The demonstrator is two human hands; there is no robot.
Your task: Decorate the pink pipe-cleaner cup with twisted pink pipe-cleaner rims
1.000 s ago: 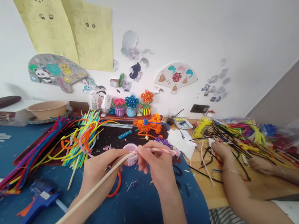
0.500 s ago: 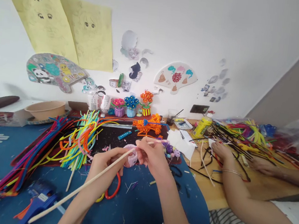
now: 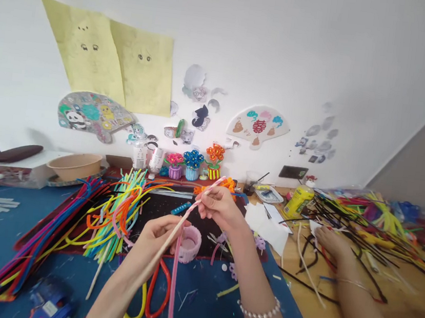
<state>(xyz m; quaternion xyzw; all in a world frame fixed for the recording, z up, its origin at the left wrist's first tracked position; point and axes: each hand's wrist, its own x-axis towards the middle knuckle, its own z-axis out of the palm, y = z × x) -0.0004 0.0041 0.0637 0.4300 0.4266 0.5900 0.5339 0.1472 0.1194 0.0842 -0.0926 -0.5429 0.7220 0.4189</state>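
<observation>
My left hand pinches two pipe cleaners, a cream one that runs down along my forearm and a pink one that hangs straight down. Above the fingers they join in a pink-and-white twist, tilted up to the right. My right hand has its fingers closed on that twist. Just behind the pink strand, near my left fingertips, sits a small round pink pot made of fuzzy stems. Scissors with red and yellow handles lie below, their blades hidden.
Bundles of coloured pipe cleaners lie at left, beside a blue glue gun. Finished flower pots line the wall. At right, a co-worker's hand rests near white paper and a yellow bottle.
My right hand has risen with the twisted end, which now points more steeply upward. The pink strand now hangs in front of the pot. The camera view has shifted left and up.
</observation>
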